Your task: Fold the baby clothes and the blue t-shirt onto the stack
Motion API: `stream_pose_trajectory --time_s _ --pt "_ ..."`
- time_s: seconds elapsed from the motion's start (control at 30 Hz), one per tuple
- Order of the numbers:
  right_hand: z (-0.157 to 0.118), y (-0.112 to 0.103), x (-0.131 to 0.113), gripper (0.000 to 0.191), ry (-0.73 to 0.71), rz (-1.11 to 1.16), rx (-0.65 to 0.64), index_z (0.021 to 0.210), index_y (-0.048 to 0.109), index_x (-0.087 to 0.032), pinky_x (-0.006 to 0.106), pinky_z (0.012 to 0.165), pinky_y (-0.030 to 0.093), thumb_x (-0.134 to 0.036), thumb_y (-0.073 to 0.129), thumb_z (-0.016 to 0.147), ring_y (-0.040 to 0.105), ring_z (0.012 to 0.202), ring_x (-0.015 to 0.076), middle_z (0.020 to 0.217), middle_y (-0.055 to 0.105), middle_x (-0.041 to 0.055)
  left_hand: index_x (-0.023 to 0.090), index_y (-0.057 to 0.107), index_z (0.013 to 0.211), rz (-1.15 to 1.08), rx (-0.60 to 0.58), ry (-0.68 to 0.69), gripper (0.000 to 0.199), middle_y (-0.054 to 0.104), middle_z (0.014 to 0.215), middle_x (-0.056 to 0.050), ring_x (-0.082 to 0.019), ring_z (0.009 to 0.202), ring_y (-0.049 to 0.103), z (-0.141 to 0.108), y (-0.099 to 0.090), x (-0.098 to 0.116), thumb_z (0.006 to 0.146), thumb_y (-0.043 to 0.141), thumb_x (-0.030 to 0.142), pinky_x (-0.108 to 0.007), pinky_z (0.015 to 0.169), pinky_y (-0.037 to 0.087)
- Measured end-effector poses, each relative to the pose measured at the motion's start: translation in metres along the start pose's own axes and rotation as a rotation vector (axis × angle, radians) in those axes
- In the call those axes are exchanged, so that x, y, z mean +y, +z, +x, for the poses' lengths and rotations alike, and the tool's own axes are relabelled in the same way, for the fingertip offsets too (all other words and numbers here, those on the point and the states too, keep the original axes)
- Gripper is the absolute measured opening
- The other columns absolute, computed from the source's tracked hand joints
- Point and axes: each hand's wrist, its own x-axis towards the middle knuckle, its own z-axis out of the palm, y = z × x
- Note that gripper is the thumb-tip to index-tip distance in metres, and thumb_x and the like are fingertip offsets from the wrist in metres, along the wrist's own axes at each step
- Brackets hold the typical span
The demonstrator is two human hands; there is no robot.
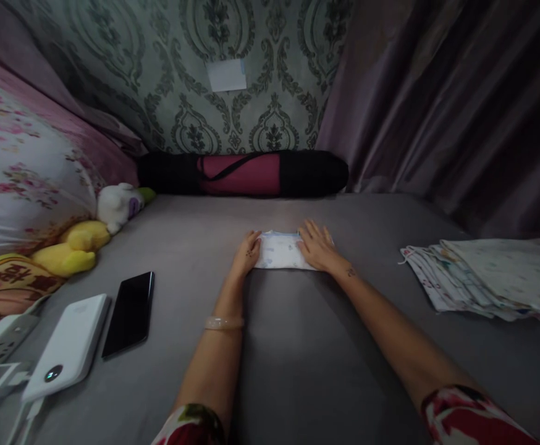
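A white cloth [279, 250] with a faint print and a blue line along its far edge lies folded into a small rectangle on the grey sheet. My left hand [248, 252] rests against its left end, fingers stretched forward and not wrapped round it. Flat on the right part of the cloth is my right hand [315, 246], with its fingers spread. It covers the right end of the cloth in part.
To the right lies a stack of folded printed cloths [487, 275]. At left are a black phone [130, 314], a white power bank [66, 346] with cables, a power strip [4, 340] and plush toys [73, 247]. A long black-and-red bag [246, 174] lies along the wall.
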Motion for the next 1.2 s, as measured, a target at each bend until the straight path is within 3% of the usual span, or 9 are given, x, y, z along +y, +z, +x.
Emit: stream_pose_trajectory --time_s 0.1,0.3,0.47,0.57,0.7,0.83,0.97,1.03,1.2 --pt "0.002 0.004 -0.021 0.058 -0.134 0.019 0.011 0.147 0.034 -0.012 0.044 0.117 0.006 -0.04 0.021 0.097 0.013 0.145 0.0234 0.156 0.024 0.0121 0.014 0.057 0.127 -0.039 0.034 -0.019 0.041 0.049 0.14 -0.014 -0.022 0.132 0.044 0.0 -0.003 -0.002 0.092 0.036 0.022 -0.039 0.111 0.034" --pt "0.0 0.03 -0.028 0.06 -0.099 0.07 -0.043 0.147 0.033 -0.01 0.041 0.117 0.011 -0.041 0.019 0.097 0.02 0.143 0.0209 0.153 0.032 0.0103 0.016 0.064 0.12 0.002 0.018 -0.069 0.038 0.048 0.141 -0.013 -0.023 0.133 0.043 -0.002 -0.007 -0.006 0.089 0.041 0.019 -0.038 0.11 0.035" --pt "0.005 0.02 -0.027 0.06 -0.1 0.084 -0.147 0.147 0.032 -0.008 0.043 0.116 0.013 -0.039 0.021 0.097 0.02 0.143 0.0234 0.153 0.03 0.0118 0.017 0.065 0.117 -0.036 0.038 -0.067 0.037 0.052 0.137 -0.012 -0.022 0.129 0.047 -0.001 -0.008 -0.009 0.088 0.042 0.018 -0.038 0.108 0.037" --pt "0.009 0.014 -0.039 0.059 -0.126 0.063 -0.099 0.147 0.032 -0.008 0.046 0.116 0.01 -0.038 0.024 0.097 0.017 0.144 0.0252 0.154 0.028 0.013 0.016 0.064 0.117 -0.098 0.074 -0.075 0.037 0.055 0.134 -0.012 -0.022 0.124 0.052 0.0 -0.011 -0.009 0.086 0.044 0.018 -0.038 0.105 0.04" --pt "0.011 0.023 -0.055 0.059 -0.162 0.047 -0.026 0.146 0.033 -0.009 0.042 0.117 0.009 -0.04 0.024 0.097 0.018 0.144 0.0232 0.155 0.027 0.0106 0.014 0.064 0.115 -0.15 0.135 -0.109 0.035 0.063 0.122 -0.011 -0.02 0.113 0.058 -0.001 -0.016 -0.008 0.087 0.045 0.019 -0.035 0.1 0.045" --pt "0.012 0.036 -0.056 0.061 -0.136 0.047 -0.05 0.147 0.033 -0.008 0.04 0.117 0.012 -0.041 0.023 0.097 0.02 0.143 0.0231 0.154 0.028 0.0108 0.013 0.063 0.115 -0.161 0.17 -0.2 0.034 0.068 0.111 -0.01 -0.019 0.105 0.061 -0.001 -0.019 -0.01 0.089 0.043 0.021 -0.032 0.093 0.048" --pt "0.016 0.029 -0.055 0.061 -0.123 0.071 -0.146 0.147 0.033 -0.007 0.043 0.116 0.014 -0.042 0.022 0.097 0.02 0.143 0.0249 0.155 0.026 0.0114 0.013 0.064 0.114 -0.194 0.207 -0.265 0.034 0.069 0.103 -0.01 -0.021 0.101 0.063 0.0 -0.019 -0.012 0.089 0.043 0.024 -0.034 0.09 0.049" --pt "0.02 0.023 -0.063 0.061 -0.089 0.081 -0.164 0.145 0.035 -0.006 0.045 0.116 0.014 -0.041 0.022 0.097 0.021 0.143 0.0265 0.154 0.027 0.0134 0.013 0.064 0.113 -0.214 0.223 -0.276 0.034 0.069 0.101 -0.01 -0.021 0.099 0.063 0.001 -0.019 -0.012 0.089 0.043 0.023 -0.035 0.09 0.048" --pt "0.032 0.02 -0.101 0.061 -0.105 0.089 -0.022 0.145 0.032 -0.001 0.044 0.116 0.011 -0.038 0.025 0.097 0.019 0.143 0.027 0.153 0.029 0.017 0.01 0.063 0.113 -0.278 0.269 -0.276 0.033 0.068 0.108 -0.015 -0.022 0.104 0.062 0.001 -0.021 -0.009 0.087 0.046 0.019 -0.036 0.095 0.046"
